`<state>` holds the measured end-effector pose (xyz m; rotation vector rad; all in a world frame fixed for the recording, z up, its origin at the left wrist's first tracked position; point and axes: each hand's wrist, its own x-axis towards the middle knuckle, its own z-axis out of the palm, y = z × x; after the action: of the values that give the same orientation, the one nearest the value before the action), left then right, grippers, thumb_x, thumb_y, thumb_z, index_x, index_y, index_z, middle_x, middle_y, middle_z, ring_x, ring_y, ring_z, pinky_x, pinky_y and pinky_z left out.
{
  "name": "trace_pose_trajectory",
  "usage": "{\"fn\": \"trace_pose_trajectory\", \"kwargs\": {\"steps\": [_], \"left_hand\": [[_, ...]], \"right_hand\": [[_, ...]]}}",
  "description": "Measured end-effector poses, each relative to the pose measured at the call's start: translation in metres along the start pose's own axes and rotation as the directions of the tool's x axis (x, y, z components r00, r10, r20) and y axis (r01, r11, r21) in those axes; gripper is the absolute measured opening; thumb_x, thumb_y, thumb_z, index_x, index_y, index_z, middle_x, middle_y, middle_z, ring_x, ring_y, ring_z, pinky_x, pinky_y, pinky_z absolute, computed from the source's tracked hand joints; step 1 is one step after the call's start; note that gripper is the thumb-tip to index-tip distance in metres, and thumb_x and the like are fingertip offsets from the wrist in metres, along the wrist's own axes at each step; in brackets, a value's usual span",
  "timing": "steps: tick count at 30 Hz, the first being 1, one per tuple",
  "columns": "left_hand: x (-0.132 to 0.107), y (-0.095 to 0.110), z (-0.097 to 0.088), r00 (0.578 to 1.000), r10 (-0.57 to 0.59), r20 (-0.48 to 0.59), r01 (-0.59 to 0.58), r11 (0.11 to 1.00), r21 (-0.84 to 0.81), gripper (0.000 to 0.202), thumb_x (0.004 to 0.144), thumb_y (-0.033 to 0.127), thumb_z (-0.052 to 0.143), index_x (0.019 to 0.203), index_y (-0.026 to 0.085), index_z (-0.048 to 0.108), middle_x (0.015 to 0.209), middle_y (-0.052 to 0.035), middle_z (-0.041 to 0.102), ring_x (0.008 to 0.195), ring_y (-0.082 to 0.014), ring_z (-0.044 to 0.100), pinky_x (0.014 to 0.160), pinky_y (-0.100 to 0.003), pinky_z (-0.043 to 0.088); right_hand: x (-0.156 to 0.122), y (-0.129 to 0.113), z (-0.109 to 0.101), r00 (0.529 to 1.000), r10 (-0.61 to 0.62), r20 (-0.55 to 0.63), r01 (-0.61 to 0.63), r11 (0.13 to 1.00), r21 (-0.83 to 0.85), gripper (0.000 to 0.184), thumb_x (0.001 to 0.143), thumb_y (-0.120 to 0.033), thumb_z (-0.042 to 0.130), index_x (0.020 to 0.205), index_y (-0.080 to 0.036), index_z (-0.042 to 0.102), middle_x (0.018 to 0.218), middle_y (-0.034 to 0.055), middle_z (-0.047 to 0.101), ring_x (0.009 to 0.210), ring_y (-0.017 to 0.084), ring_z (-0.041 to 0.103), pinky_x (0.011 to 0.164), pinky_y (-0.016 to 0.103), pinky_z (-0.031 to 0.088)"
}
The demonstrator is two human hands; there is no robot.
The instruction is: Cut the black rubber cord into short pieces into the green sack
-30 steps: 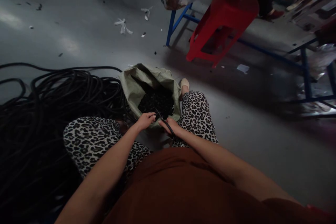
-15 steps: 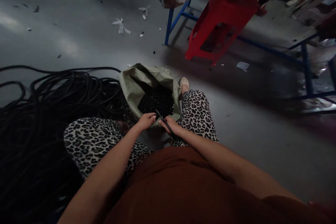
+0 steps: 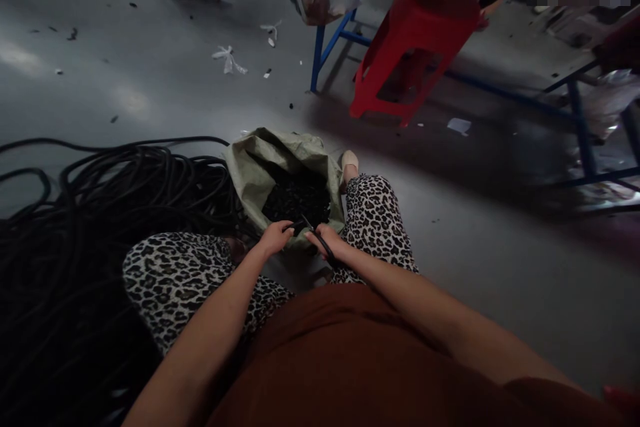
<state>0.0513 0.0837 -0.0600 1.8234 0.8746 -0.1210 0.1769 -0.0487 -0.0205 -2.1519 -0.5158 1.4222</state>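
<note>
I sit on the floor with my knees apart, in leopard-print trousers. Between my legs stands an open green woven sack point(image 3: 255, 170), partly filled with small black pieces point(image 3: 295, 197). My left hand point(image 3: 274, 237) is closed on the end of a thin black cable at the sack's near edge. My right hand point(image 3: 326, 241) grips a dark scissor-like cutting tool point(image 3: 315, 235), its blade pointing towards the left hand. The two hands nearly touch over the sack's rim.
A large heap of coiled black cable point(image 3: 100, 213) fills the floor at my left. A red plastic stool point(image 3: 413, 40) and blue metal frame legs point(image 3: 325, 40) stand ahead on the right. White scraps point(image 3: 227, 59) lie on the grey floor.
The view has tilted slightly down. My hands have stayed over the sack's edge, with the left hand's fingers shifting a little on the cable end.
</note>
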Motion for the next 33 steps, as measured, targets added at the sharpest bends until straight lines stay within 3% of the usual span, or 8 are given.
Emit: {"fn": "trace_pose_trajectory", "kwargs": {"steps": [7,15,26,33], "left_hand": [[0.000,0.001,-0.002,1.000,-0.001,-0.018,0.000,0.998,-0.057,0.031,0.074,0.024,0.053,0.097,0.015,0.070,0.079,-0.0046,0.071,0.077,-0.0206,0.065,0.074,-0.032,0.051],[0.003,0.000,-0.005,0.996,-0.014,-0.093,0.000,0.989,-0.150,0.036,0.076,0.029,0.053,0.104,0.012,0.068,0.078,-0.0045,0.070,0.070,-0.0181,0.063,0.073,-0.031,0.051],[0.002,0.001,-0.003,0.994,0.017,-0.112,-0.031,0.991,-0.131,0.035,0.076,0.026,0.053,0.104,0.011,0.069,0.082,-0.0050,0.072,0.073,-0.0184,0.064,0.074,-0.032,0.052],[-0.001,0.003,-0.003,0.998,0.022,-0.063,-0.028,0.995,-0.093,0.036,0.075,0.024,0.054,0.106,0.012,0.069,0.092,-0.0072,0.073,0.080,-0.0203,0.066,0.081,-0.034,0.052]], "right_hand": [[0.008,0.002,0.001,0.997,0.076,-0.018,-0.075,0.996,0.046,0.045,0.077,-0.058,0.066,0.088,-0.015,0.055,0.043,-0.0062,0.044,0.031,0.010,0.043,0.029,0.019,0.035],[-0.001,-0.006,-0.002,0.993,0.025,0.118,-0.034,0.996,0.083,0.058,0.083,-0.062,0.057,0.107,-0.010,0.054,0.048,-0.0036,0.051,0.034,0.010,0.047,0.031,0.017,0.034],[-0.008,-0.012,-0.003,0.987,0.023,0.156,-0.024,1.000,0.007,0.049,0.088,-0.054,0.056,0.107,-0.009,0.054,0.051,-0.0036,0.051,0.039,0.010,0.049,0.034,0.016,0.035],[-0.006,-0.009,-0.001,0.987,0.012,0.160,-0.013,1.000,0.010,0.058,0.082,-0.063,0.057,0.105,-0.010,0.054,0.053,-0.0038,0.052,0.041,0.010,0.051,0.035,0.016,0.037]]}}
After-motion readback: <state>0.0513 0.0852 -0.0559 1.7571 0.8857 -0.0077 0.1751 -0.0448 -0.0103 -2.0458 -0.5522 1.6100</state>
